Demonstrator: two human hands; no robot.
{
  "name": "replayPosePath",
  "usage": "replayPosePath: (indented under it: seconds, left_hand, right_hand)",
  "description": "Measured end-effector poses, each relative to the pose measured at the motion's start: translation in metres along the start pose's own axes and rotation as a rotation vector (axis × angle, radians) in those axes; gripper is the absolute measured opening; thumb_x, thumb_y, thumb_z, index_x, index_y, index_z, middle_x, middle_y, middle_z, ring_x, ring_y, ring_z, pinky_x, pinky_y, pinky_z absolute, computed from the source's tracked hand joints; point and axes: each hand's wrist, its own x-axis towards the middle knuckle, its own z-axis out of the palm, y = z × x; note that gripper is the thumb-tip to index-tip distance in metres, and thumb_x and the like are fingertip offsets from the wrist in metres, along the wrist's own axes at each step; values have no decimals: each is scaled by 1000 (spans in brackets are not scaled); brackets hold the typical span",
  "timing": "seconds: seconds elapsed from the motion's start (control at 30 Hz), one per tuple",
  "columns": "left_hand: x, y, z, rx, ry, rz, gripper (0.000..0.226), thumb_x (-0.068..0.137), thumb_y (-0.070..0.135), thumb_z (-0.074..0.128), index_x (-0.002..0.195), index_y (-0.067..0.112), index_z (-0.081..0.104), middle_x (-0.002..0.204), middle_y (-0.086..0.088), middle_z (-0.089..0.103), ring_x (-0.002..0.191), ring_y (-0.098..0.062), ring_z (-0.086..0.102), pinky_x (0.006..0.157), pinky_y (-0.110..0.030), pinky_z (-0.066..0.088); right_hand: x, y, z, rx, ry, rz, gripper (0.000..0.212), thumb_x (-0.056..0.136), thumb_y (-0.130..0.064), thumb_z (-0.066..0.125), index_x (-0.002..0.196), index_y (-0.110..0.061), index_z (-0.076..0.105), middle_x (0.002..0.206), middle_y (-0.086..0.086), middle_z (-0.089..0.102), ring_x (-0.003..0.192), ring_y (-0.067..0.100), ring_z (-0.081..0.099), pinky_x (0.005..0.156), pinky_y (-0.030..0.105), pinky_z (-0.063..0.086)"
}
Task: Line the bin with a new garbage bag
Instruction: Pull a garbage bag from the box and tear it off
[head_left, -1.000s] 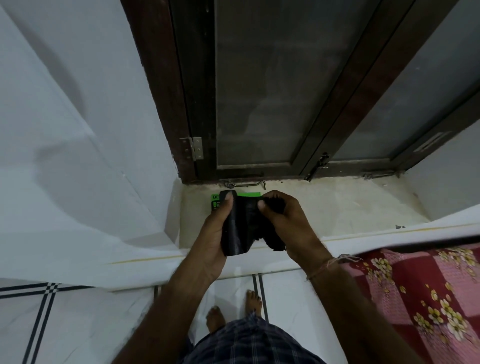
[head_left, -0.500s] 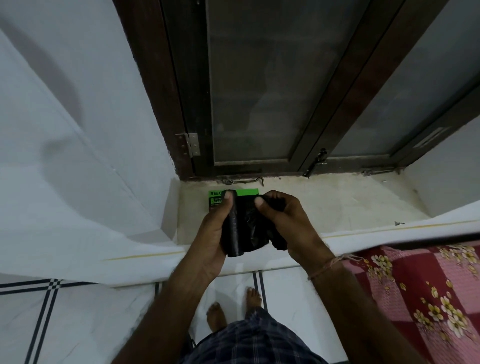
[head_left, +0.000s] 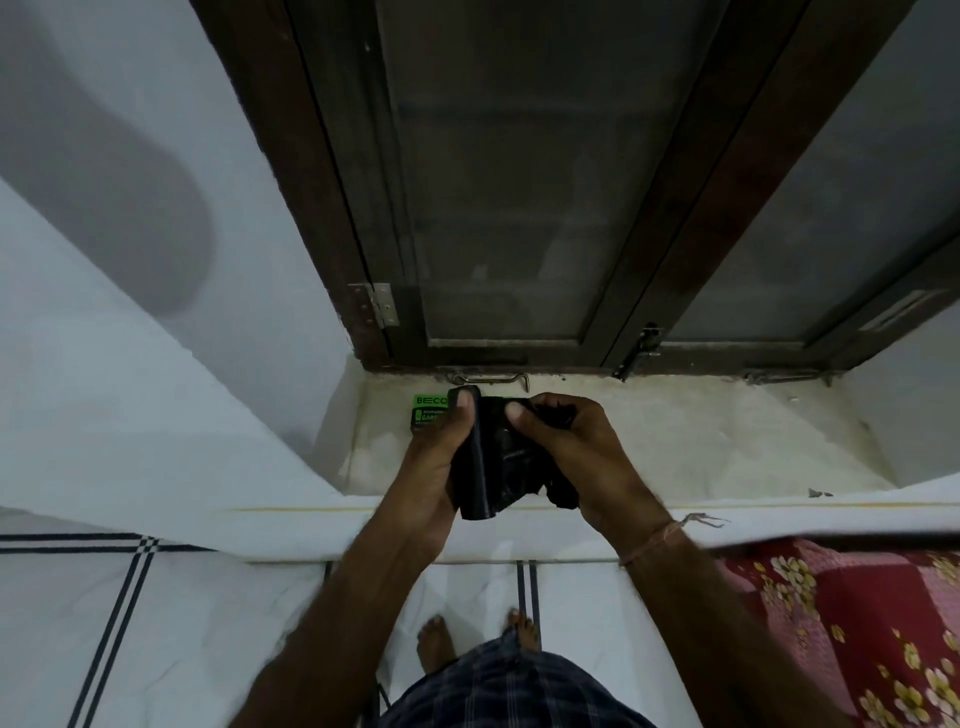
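Observation:
A roll of black garbage bags (head_left: 496, 460) is held between both hands above a pale stone window ledge (head_left: 675, 441). My left hand (head_left: 434, 457) grips the roll's left side, thumb pressed on its top edge. My right hand (head_left: 576, 452) pinches the loose black plastic on the right, thumb on top. Behind my left thumb a green and black garbage bag packet (head_left: 428, 410) lies on the ledge, partly hidden. No bin is in view.
A dark wooden window frame (head_left: 332, 208) with frosted panes rises behind the ledge. White walls flank it. White floor tiles with dark stripes (head_left: 109, 623) lie below, with my bare feet (head_left: 436, 642) on them. A red floral cloth (head_left: 852, 629) lies at the lower right.
My hands and the roll have stayed in nearly the same place above the ledge. The right fingers have shifted a little on the loose plastic.

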Motion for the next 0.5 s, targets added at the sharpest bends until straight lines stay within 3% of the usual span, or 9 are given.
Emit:
replayPosePath:
  seconds: [0.07, 0.17, 0.2, 0.37, 0.5]
  left_hand:
    - [0, -3, 11, -17, 18, -12, 56, 98, 52, 55, 132, 9, 67, 123, -19, 74, 112, -36, 73, 80, -45, 62]
    - [0, -7, 26, -42, 39, -43, 59, 96, 55, 55, 133, 10, 66, 127, -19, 73, 117, -36, 71, 83, -44, 61]
    - [0, -7, 31, -52, 47, -50, 61, 95, 56, 56, 133, 10, 66, 127, -19, 72, 117, -36, 71, 84, -45, 60]
    - [0, -13, 43, -74, 87, -70, 68, 84, 61, 58, 132, 13, 67, 123, -17, 75, 109, -33, 75, 80, -46, 61]
    - [-7, -16, 47, -63, 71, -16, 67, 90, 62, 48, 134, 14, 65, 126, -17, 74, 114, -32, 73, 81, -43, 63]
  right_hand:
    - [1, 4, -11, 43, 2, -5, 27, 97, -29, 69, 91, -3, 70, 74, 19, 70, 56, 26, 65, 50, 34, 51]
    - [3, 6, -25, 66, 4, -9, 25, 98, -27, 68, 97, -2, 70, 88, 26, 73, 73, 38, 68, 60, 62, 54]
    - [4, 6, -29, 70, 4, -34, 21, 98, -22, 67, 100, -2, 71, 91, 26, 73, 77, 37, 70, 66, 63, 56]
    - [11, 7, -37, 125, -24, -57, 13, 99, -4, 62, 101, -3, 75, 90, 15, 76, 85, 22, 72, 78, 34, 58]
    - [12, 5, -39, 149, -84, -35, 16, 98, -13, 66, 105, -4, 77, 97, 24, 77, 86, 31, 73, 79, 43, 58]
